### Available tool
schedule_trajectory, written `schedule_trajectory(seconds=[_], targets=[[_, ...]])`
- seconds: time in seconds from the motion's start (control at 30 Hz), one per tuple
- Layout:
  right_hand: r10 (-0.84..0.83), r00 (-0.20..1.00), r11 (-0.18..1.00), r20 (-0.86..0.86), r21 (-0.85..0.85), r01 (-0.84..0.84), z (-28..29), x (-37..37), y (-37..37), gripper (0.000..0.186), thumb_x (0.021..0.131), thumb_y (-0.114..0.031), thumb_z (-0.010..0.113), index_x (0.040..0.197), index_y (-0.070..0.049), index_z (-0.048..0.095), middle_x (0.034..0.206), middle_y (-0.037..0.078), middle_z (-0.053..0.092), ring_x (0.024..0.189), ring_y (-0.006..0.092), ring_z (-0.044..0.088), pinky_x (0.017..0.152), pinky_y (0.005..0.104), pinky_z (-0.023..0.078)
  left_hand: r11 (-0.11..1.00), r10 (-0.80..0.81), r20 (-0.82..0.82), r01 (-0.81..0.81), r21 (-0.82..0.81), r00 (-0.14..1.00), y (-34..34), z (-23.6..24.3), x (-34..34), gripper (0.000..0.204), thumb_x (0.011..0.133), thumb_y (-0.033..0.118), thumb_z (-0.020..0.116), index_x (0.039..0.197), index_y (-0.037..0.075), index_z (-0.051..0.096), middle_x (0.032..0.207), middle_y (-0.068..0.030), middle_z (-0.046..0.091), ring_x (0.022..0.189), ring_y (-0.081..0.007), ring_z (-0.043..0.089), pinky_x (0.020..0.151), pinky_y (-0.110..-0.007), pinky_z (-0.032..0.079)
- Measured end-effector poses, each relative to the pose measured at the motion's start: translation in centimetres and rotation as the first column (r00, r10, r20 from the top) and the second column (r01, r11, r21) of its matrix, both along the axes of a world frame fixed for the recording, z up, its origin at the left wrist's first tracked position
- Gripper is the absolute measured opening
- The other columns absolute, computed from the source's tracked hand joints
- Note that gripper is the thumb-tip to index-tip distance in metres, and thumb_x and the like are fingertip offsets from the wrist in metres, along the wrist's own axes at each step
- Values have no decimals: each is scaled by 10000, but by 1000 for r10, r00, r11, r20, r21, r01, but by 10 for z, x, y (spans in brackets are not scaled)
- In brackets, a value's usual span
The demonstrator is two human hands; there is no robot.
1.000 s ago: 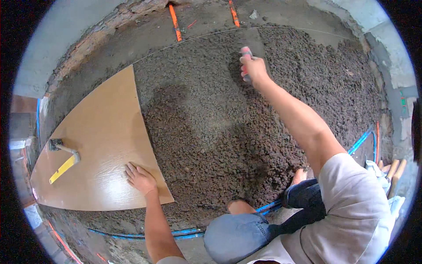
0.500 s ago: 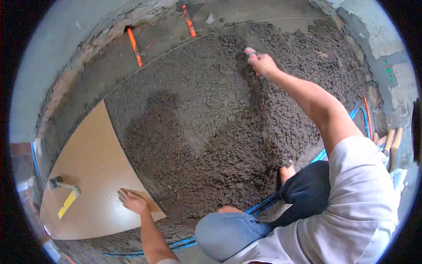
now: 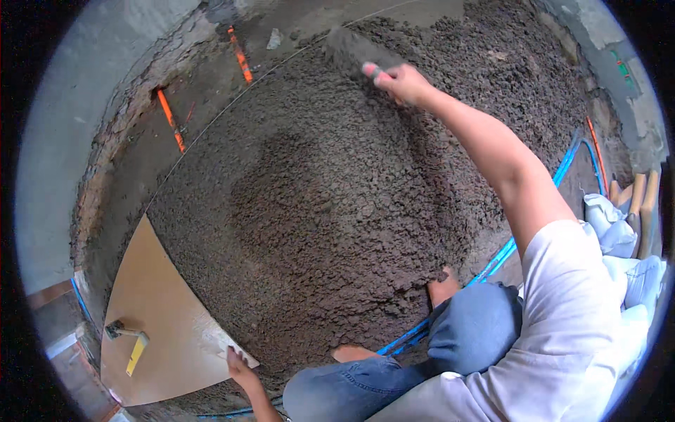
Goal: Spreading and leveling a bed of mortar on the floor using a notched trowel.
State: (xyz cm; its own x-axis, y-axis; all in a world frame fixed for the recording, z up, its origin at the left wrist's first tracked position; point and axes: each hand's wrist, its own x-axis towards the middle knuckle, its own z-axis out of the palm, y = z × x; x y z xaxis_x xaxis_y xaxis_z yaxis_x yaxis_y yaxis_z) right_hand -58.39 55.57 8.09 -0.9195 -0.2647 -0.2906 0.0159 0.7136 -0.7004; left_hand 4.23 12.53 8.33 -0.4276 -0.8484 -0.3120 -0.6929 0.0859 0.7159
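My right hand (image 3: 402,83), arm stretched out, grips the red handle of a trowel (image 3: 360,52). Its grey blade is blurred and lies on the coarse, damp dark mortar (image 3: 309,211) near the far side. At the lower left, my left hand (image 3: 242,367) has its fingers on the near right corner of a large beige tile (image 3: 169,302); the fingers look extended, their tips partly hard to make out. The tile lies flat at the left edge of the mortar. On it rests an L-shaped tool (image 3: 136,354) with a dark end and a yellow arm.
A thin taut string (image 3: 232,105) runs along the mortar's far left edge. Beyond it are orange pipes (image 3: 171,121) and a rough wall base. Blue pipes (image 3: 503,257) pass by my bare feet (image 3: 443,287). Pale bags (image 3: 612,225) and wooden handles (image 3: 643,204) stand at the right.
My right hand has swept the trowel to the left over the mortar. The left hand has shifted from lying flat on the tile to its near right corner. My view has shifted too.
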Motion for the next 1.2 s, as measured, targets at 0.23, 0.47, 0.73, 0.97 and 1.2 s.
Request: schedule_trajectory(seconds=[0.23, 0.47, 0.73, 0.97, 1.2], targets=[[371, 924, 928, -89, 10, -371, 16, 98, 26, 371, 822, -385, 585, 846, -20, 648, 767, 195, 645, 720, 303, 629, 701, 405, 484, 944, 9, -189, 54, 324, 982, 158, 183, -130, 439, 921, 277, 516, 1172, -82, 542, 1177, -203, 591, 1086, -277, 580, 908, -366, 456], [246, 963, 956, -107, 189, -224, 8, 9, 77, 395, 799, -407, 603, 881, -23, 640, 767, 188, 645, 736, 309, 636, 678, 412, 480, 757, -637, 122, 588, 286, 761, 181, 207, -164, 440, 946, 254, 493, 1223, -87, 521, 1197, -206, 586, 1123, -300, 551, 966, -379, 410], [100, 925, 977, -367, 210, -22, 0, -36, 67, 443, 813, -426, 568, 888, 5, 633, 830, 215, 645, 801, 354, 619, 732, 422, 480, 793, -567, 113, 503, 344, 816, 190, 201, -175, 436, 921, 274, 508, 1171, -80, 561, 1113, -211, 631, 1059, -302, 588, 936, -370, 425], [-239, 899, 894, -367, 277, 351, -23, 8, 92, 360, 834, -328, 505, 884, -4, 655, 901, 246, 646, 881, 401, 624, 822, 474, 482, 816, -552, 96, 513, 265, 828, 189, 212, -163, 395, 918, 254, 513, 1103, -83, 604, 1058, -198, 654, 1004, -287, 613, 909, -367, 446], [-261, 936, 952, -238, 98, 290, -13, 8, -14, 347, 826, -307, 512, 904, 1, 653, 942, 241, 646, 918, 399, 620, 846, 471, 477, 837, -510, 83, 472, 276, 856, 194, 214, -169, 370, 920, 228, 520, 1105, -81, 605, 1047, -187, 659, 990, -272, 619, 903, -355, 453]])
